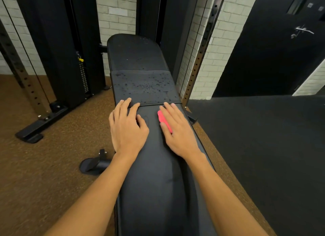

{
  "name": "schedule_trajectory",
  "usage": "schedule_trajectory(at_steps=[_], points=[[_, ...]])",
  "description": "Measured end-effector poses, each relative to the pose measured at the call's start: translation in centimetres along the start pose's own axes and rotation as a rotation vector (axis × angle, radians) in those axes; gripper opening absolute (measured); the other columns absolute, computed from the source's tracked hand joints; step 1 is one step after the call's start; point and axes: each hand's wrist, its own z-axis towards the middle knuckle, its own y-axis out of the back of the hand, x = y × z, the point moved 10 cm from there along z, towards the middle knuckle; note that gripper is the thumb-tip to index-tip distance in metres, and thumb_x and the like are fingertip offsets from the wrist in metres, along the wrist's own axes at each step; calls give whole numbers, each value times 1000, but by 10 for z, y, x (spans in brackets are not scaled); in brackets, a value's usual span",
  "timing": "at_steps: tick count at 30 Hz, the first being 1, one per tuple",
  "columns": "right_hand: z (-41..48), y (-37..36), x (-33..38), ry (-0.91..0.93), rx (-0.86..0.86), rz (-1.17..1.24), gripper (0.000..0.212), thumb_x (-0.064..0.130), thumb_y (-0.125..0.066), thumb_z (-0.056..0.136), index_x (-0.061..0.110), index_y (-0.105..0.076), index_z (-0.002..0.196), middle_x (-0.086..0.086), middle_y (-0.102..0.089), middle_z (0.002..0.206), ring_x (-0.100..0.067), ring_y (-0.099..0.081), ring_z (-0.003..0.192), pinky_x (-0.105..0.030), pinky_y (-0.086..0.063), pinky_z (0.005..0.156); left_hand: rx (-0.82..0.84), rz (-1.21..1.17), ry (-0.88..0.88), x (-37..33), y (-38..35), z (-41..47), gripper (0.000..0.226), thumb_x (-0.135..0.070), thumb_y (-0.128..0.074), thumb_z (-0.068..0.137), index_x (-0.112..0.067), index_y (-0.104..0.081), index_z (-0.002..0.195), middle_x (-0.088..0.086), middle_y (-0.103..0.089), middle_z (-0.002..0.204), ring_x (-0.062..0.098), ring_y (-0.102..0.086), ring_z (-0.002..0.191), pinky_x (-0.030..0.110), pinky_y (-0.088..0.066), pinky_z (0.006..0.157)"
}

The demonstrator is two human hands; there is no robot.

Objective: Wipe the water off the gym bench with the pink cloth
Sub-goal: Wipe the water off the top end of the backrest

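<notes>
Pink cloth (pixel 164 120) lies on the gym bench (pixel 154 191) under the right hand (pixel 177 130), fingers (pixel 173 110) straight and pressing it. Left hand (pixel 128 128) rests flat, released. The cloth seems soft and light; better to press it from above.

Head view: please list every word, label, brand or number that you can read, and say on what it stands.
No text can be read.
Two small plates on the black door: too blurred.
An oval mark on the gym bench: illegible.
</notes>
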Motion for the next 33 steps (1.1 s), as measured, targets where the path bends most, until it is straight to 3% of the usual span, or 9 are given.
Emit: schedule_trajectory(at_steps=[5,9,12,18,21,23,26,30,33], points=[[14,8,-33,-337,-109,-19,55,31,-34,116,15,-33,168,-7,-26,177,-25,-13,166,-47,-16,135,4,-52,12,3,-2,1,41,-18,-58,100,-17,-67,140,3,-51,159,23,-34,155,44,-25,128],[30,-11,21,-113,-50,-2,56,31,-34,113,14,-35,167,-5,-30,176,-24,-14,166,-44,-10,136,-21,-103,30,7,0,0,41,-11,-59,98,-14,-69,138,4,-54,157,23,-37,153,45,-28,127],[26,-12,20,29,7,-19,56,35,-36,115,18,-35,168,-1,-30,176,-19,-14,166,-38,-11,136,-16,-143,39,10,-1,0,41,-9,-59,98,-13,-69,138,3,-54,157,22,-37,153,45,-29,126],[23,10,-57,-462,-121,76,56,29,-36,117,14,-28,170,-9,-28,176,-28,-18,165,-40,-12,135,-14,-188,57,12,-2,1,40,-9,-60,97,-14,-70,136,1,-54,156,21,-36,154,38,-22,128],[31,-1,-13,-283,-125,-15,56,29,-33,115,11,-32,168,-9,-31,175,-29,-17,165,-44,-12,136,-20,-182,44,13,-3,2,41,-9,-60,95,-12,-71,135,3,-55,154,23,-38,152,41,-24,128],[28,-14,16,-127,-36,-14,57,32,-34,115,16,-31,169,-2,-28,176,-22,-11,167,-42,-10,136,-4,-181,34,12,-3,2,42,-10,-59,95,-12,-69,136,4,-54,155,23,-37,153,44,-25,128],[14,-14,19,-86,7,-23,56,36,-38,117,24,-29,170,5,-21,178,-11,-3,167,-34,-9,135,12,-190,27,12,-4,1,43,-10,-59,95,-11,-68,137,6,-53,155,25,-36,154,47,-24,129],[-18,7,-14,-413,-139,-43,57,39,-36,116,26,-25,171,3,-18,179,-16,-6,167,-34,-12,135,50,-221,20,13,-7,7,43,-8,-58,95,-9,-67,137,7,-51,156,25,-31,156,50,-14,133],[-34,11,-33,-607,-152,8,59,39,-35,116,23,-21,171,-2,-17,179,-21,-7,167,-36,-10,134,89,-250,24,14,-8,7,43,-8,-58,96,-9,-66,138,7,-48,159,23,-27,159,51,-16,133]])
